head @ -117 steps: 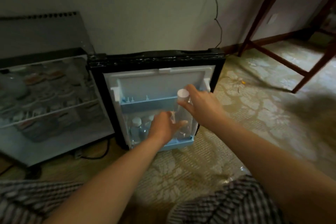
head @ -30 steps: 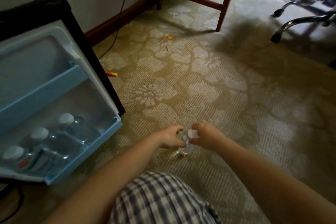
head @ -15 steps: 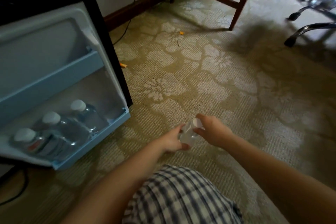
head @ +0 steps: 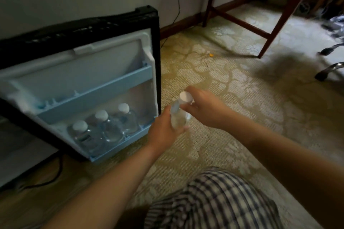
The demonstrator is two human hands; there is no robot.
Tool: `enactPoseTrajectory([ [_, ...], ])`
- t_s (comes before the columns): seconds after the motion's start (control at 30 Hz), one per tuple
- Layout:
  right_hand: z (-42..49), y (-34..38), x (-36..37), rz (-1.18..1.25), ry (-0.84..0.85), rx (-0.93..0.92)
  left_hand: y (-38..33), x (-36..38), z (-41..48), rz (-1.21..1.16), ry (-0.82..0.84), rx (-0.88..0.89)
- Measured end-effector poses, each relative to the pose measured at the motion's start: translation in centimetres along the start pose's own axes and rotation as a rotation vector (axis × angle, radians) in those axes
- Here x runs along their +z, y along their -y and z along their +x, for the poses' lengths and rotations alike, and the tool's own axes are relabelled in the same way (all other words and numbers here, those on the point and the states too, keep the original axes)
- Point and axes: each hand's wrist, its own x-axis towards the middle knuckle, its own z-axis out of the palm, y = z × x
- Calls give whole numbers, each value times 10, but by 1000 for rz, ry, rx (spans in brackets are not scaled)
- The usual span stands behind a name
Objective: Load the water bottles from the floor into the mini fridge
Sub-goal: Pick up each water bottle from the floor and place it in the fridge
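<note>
A clear water bottle (head: 179,117) with a white cap hangs above the carpet, just right of the open fridge door (head: 104,65). My left hand (head: 163,132) grips its lower body and my right hand (head: 206,108) holds it near the cap. Three capped bottles (head: 104,126) stand in a row in the door's bottom shelf (head: 119,147), with free room at that shelf's right end. The fridge's interior is out of view at the left edge.
A black power cord (head: 46,180) runs on the floor under the fridge. Wooden table legs (head: 275,20) stand at the back right, and chair casters (head: 327,72) sit at the far right. My checked shorts (head: 214,202) fill the bottom. Patterned carpet (head: 242,98) lies between.
Both hands lifted the bottle off the carpet and carried it left and up toward the door shelf. My view swung left, bringing more of the door into sight.
</note>
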Motion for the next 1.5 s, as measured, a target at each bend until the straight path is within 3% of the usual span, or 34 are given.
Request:
enactPoseTrajectory([
  [0.17, 34, 41, -1, 17, -6, -46, 5, -42, 1, -45, -108, -66],
  [0.47, 83, 79, 25, 8, 7, 43, 22, -70, 14, -83, -222, -197],
  [0.83, 95, 60, 75, -154, 50, 54, 74, -53, 18, -214, -207, -237],
  [1.0, 103, 56, 88, -104, 21, 54, 78, -49, 19, -275, -217, -210],
  [1.5, 131, 56, 119, -103, 211, 248, 89, -46, 16, -269, -127, -303],
])
